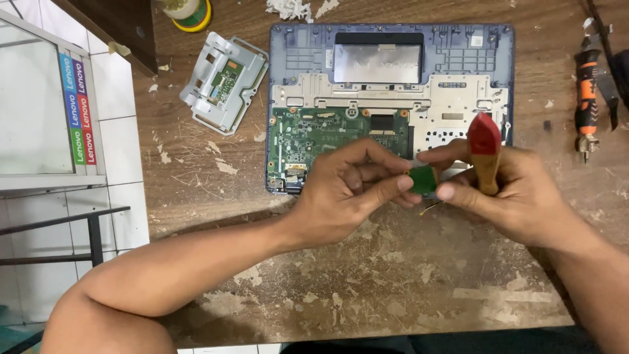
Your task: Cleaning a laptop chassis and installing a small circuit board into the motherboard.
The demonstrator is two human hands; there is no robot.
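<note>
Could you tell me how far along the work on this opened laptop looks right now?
Done: the laptop base lies open with its green mainboard exposed, and a grey metal bracket with a small board sits apart on the wooden table. In hand: the left hand and right hand pinch a small green board; the right also holds a red-topped wooden-handled tool. Left: the mainboard remains in the base.

A worn, scratched brown wooden tabletop [393, 288] is seen centrally; white square floor tiles [121, 151] are shown at nine o'clock.
</note>
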